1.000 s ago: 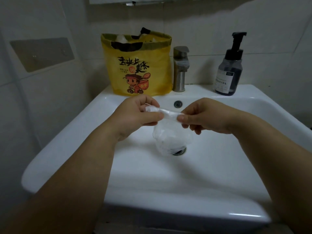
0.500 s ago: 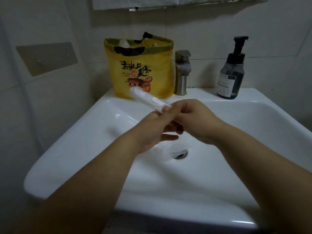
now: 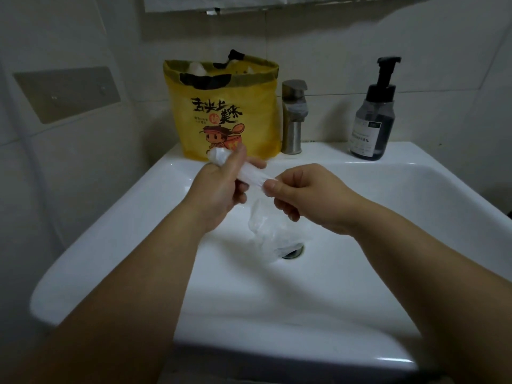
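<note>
Clear plastic bag (image 3: 267, 230) gripped over the sink (image 3: 116, 228).
The left hand (image 3: 221, 189) curls round its twisted neck, the right hand (image 3: 304, 195) pinches just beside; body hangs below the grip, above the drain (image 3: 294, 252), sink walls well apart from it.

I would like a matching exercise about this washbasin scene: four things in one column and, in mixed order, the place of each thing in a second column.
Things
1. yellow bag
2. faucet
3. pump bottle
4. clear plastic bag

Places
A. back right of the sink ledge
B. held between the left hand and the right hand, above the drain
C. middle of the back ledge
D. back left of the ledge

Pairs: 1-D, 2-C, 3-A, 4-B
</note>
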Demonstrator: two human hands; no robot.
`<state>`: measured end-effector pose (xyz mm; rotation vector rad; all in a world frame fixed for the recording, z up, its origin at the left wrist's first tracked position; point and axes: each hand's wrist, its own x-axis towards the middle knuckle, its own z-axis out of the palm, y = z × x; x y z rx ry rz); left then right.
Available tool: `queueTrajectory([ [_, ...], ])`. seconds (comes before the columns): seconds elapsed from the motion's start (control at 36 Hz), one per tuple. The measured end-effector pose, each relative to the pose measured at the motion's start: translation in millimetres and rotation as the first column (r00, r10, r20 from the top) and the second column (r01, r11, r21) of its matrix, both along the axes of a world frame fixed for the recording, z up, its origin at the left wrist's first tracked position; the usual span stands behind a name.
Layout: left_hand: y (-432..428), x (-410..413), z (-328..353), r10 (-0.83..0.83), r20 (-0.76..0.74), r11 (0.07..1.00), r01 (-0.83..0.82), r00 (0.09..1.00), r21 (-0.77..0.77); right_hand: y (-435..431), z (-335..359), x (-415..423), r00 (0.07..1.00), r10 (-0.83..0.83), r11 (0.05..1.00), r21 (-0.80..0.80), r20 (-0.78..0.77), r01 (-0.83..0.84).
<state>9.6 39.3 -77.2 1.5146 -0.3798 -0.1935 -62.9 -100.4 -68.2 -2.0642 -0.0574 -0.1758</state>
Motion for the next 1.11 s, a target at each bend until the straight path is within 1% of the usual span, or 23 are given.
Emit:
queueTrajectory([
  [0.06,2.3,1.7,-1.4,0.070,0.033,0.997,-0.071,0.997,0.028,-2.1,-1.1,-0.2,1.000,0.006,1.000,0.016,-0.007,-0.006],
  [0.14,6.2,3.9,-2.6,0.163,0.112,0.987,-0.163,0.980,-0.012,-5.0,-0.3,-1.5,1.000,0.011,0.999,0.052,-0.025,-0.010],
  [0.19,7.7,3.3,-2.5,0.186,0.150,0.983,-0.183,0.971,-0.030,-7.2,0.6,-3.0,0.999,0.013,0.997,0.074,-0.045,-0.010],
  [0.25,7.8,1.2,-3.0,0.199,0.153,0.980,-0.194,0.968,-0.044,-8.2,0.7,-5.2,0.998,0.007,0.995,0.096,-0.062,-0.001],
  [0.33,7.7,-2.9,-1.2,0.139,0.092,0.988,-0.132,0.986,-0.080,-10.9,0.1,-8.2,0.997,-0.010,0.988,0.150,-0.074,0.021],
  [0.44,8.3,-6.4,7.1,-0.040,0.010,0.990,0.041,0.999,-0.133,-20.3,5.1,-11.3,0.996,-0.065,0.965,0.252,-0.065,0.079],
  [0.53,9.3,-6.1,15.0,-0.091,-0.010,0.985,0.088,0.996,-0.146,-24.9,12.4,-10.0,0.997,-0.074,0.964,0.255,-0.034,0.080],
  [0.58,9.5,-4.2,20.3,-0.050,-0.003,0.991,0.049,0.999,-0.121,-24.7,17.3,-6.9,0.998,-0.065,0.967,0.246,-0.020,0.068],
  [0.64,10.2,1.9,27.6,0.036,0.043,0.995,-0.032,0.998,-0.090,-22.6,24.6,-1.1,0.999,-0.043,0.970,0.239,0.000,0.042],
  [0.72,11.5,11.2,38.4,0.135,0.089,0.987,-0.126,0.987,-0.103,-19.4,35.1,9.6,0.999,-0.017,0.968,0.251,0.040,0.006],
  [0.81,16.6,19.4,57.2,0.138,0.086,0.980,-0.124,0.987,-0.153,-14.0,53.0,25.1,0.993,-0.039,0.972,0.235,0.108,0.012],
  [0.86,19.7,24.3,68.5,0.125,0.066,0.972,-0.109,0.990,-0.208,-9.7,64.9,34.3,0.982,-0.075,0.955,0.296,0.172,0.021],
  [0.92,23.6,32.8,78.5,0.172,0.061,0.953,-0.151,0.983,-0.261,-5.6,77.0,45.0,0.970,-0.103,0.938,0.346,0.220,0.021],
  [0.94,26.0,38.7,83.4,0.216,0.074,0.944,-0.189,0.974,-0.272,-3.5,83.3,51.3,0.964,-0.113,0.938,0.346,0.241,0.023],
  [1.03,30.3,56.2,97.1,0.317,0.125,0.926,-0.278,0.940,-0.255,2.7,98.8,69.5,0.953,-0.127,0.946,0.323,0.274,0.033],
  [1.11,31.5,73.7,108.5,0.348,0.176,0.929,-0.313,0.921,-0.198,6.5,111.5,87.9,0.948,-0.148,0.942,0.333,0.283,0.048],
])
